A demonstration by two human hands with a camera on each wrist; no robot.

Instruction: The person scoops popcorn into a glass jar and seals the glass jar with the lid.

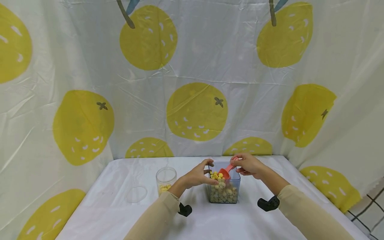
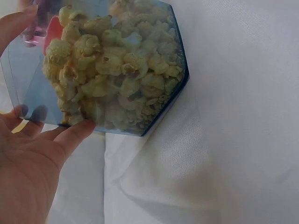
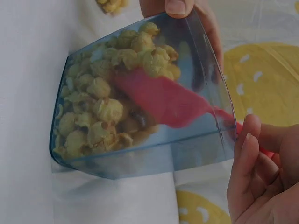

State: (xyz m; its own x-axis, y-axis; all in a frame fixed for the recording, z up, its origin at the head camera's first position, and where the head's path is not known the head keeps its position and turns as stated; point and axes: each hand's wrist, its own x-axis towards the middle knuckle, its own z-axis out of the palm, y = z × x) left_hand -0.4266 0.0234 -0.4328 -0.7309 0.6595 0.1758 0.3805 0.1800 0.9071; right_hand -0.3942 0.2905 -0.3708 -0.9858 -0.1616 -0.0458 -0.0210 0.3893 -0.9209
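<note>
**Red scoop (image 1: pixel 226 172) deep in the popcorn (image 1: pixel 223 194)**

At the left of my white-covered bench (image 1: pixel 198 221), a clear round disc (image 1: pixel 136 194) lies flat. Just right of it stands a clear jar (image 1: pixel 166 175), upright, with yellow pieces low inside; my left forearm hides part of its near right side.

Next comes my left grip (image 1: pixel 196 175), clamped on the left side of the blue-tinted container (image 1: pixel 235 185): thumb across the near wall, fingers up at the far left corner. A black wrist piece (image 1: pixel 185 210) sits below that beige sleeve (image 1: pixel 159 216).

The container stands upright on the bench, right of the jar and well apart from it. Popcorn fills its lower part and heaps higher toward the left. The scoop leans inside, its bowl touching the popcorn, its handle rising over the rim at the far right.

There my right grip (image 1: pixel 247 165) is pinched together on the handle's end.

Beyond the bench hangs a pale cloth (image 1: pixel 195 73) printed with yellow fruit; at the near right, dark wire mesh (image 1: pixel 373 201) shows past its edge.
</note>
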